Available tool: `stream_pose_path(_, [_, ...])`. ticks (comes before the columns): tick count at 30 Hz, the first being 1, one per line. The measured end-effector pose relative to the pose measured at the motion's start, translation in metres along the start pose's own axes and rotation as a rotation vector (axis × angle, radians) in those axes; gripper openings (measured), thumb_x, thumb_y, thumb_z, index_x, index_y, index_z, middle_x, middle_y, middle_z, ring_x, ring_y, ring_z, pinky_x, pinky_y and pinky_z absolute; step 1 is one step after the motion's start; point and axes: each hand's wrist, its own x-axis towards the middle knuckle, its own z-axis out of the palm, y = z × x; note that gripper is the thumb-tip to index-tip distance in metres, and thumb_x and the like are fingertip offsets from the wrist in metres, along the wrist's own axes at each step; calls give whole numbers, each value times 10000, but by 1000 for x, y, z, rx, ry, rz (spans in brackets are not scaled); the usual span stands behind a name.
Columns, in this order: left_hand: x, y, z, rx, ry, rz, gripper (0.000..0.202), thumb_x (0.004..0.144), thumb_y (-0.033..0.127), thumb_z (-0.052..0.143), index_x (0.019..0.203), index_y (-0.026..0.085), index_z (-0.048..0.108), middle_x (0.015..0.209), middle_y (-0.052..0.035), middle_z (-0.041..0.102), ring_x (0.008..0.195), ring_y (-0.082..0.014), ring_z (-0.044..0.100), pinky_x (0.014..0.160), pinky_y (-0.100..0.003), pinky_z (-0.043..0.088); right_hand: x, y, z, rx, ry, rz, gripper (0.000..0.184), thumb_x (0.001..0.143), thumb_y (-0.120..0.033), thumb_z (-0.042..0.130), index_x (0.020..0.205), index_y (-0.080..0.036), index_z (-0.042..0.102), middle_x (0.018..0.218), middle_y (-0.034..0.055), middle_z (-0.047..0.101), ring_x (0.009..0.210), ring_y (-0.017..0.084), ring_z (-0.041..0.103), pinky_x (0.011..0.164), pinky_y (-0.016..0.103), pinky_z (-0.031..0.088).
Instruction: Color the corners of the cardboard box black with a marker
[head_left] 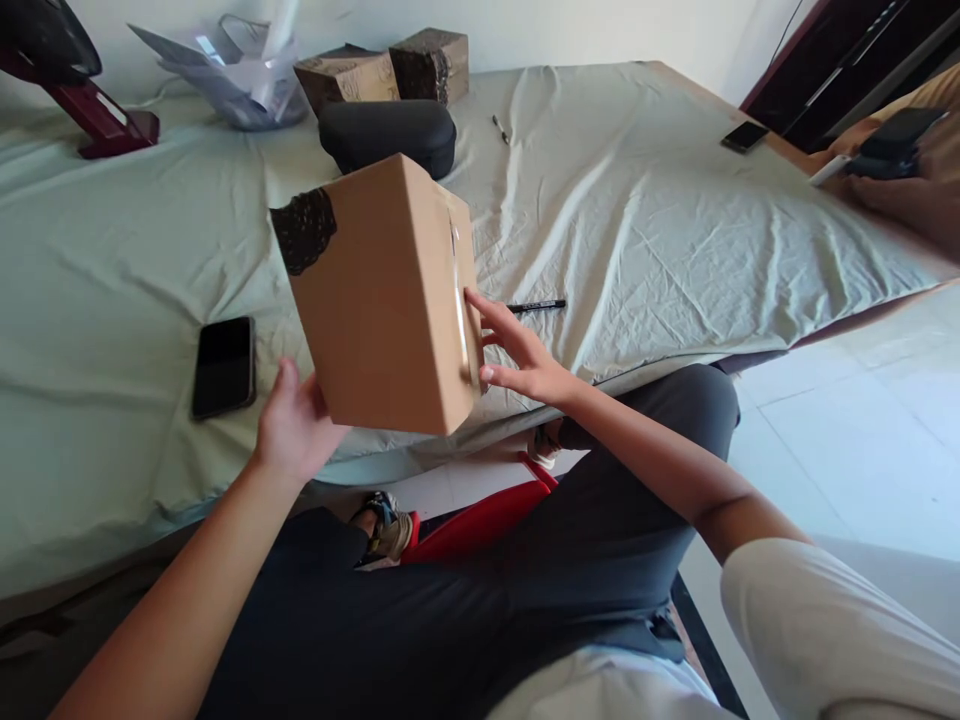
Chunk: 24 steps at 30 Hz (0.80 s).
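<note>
A brown cardboard box (375,300) is held tilted over the table's front edge, between my two hands. Black scribbled ink covers one of its corners, and a strip of clear tape runs along its right side. My left hand (296,425) grips the lower left of the box, thumb up and the other fingers hidden beneath or behind it. On the right side, the fingertips and thumb of my right hand (521,355) press against the taped face. Just past that hand a black marker pen (538,305) lies on the cloth.
A smartphone (223,367) lies left of the box on the cloth-covered table (645,250). Behind are a black case (390,138), two blackened boxes (431,65), a plastic basket (262,95) and a small pen (500,129). At far right, another person's hands (900,190) hold a dark object near a second phone (745,137).
</note>
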Motion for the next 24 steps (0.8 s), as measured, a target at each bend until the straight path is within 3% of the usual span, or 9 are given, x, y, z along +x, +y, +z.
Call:
stream_pose_path(2, [-5,1,7,55,-9,23,698,665,712,969,1088,188,784,1068,-81,837,1229,-353,754,1092,-489,638,1,7,-1,62,39,15,1042,856,-688,853,1748,-453,368,1858,49,322,1583,389,485,1245,587,519])
stream_pose_path(4, [-7,3,10,117,-89,44,687,650,694,982,1086,200,789,1047,-78,827,1326,-385,706,1170,-541,583,2,11,-2,126,36,36,1123,811,-684,899,1753,-460,330,1868,68,302,1566,386,515,1260,610,498])
stream_pose_path(7, [-8,4,7,236,-249,101,521,786,566,922,1161,229,791,1117,-76,831,1422,-376,647,1241,-563,506,2,14,-3,200,-17,76,1194,802,-671,914,1769,-465,244,1881,105,269,1551,380,547,1232,624,513])
stream_pose_path(10, [-5,5,0,324,-331,146,440,872,499,848,1239,265,783,1203,-61,827,1431,-342,636,1254,-550,473,0,16,-3,243,-64,125,1246,780,-685,922,1772,-470,198,1888,128,247,1570,382,535,1202,616,535])
stream_pose_path(14, [-1,6,-8,378,-347,169,510,859,523,875,1308,305,769,1298,-45,795,1394,-314,642,1192,-490,506,-2,18,0,312,-80,166,1262,754,-724,916,1762,-465,202,1898,130,210,1598,380,502,1199,598,543])
stream_pose_path(19, [2,3,-8,453,-334,215,671,779,417,956,1396,299,719,1473,-70,710,1440,-326,586,1074,-414,559,1,11,2,343,-7,169,1191,732,-844,856,1698,-420,304,1872,134,273,1571,386,520,1190,603,550])
stream_pose_path(22, [1,1,-6,493,-331,225,727,708,318,983,1380,286,706,1583,-78,640,1471,-327,547,1023,-368,561,2,9,0,275,35,157,1048,774,-787,856,1622,-414,366,1853,117,313,1589,370,505,1224,612,521])
stream_pose_path(24, [1,0,-4,501,-322,219,724,704,269,975,1373,287,699,1554,-68,657,1424,-290,574,1043,-357,541,3,9,-3,178,32,131,988,807,-743,850,1606,-414,370,1836,110,343,1650,361,432,1282,642,452])
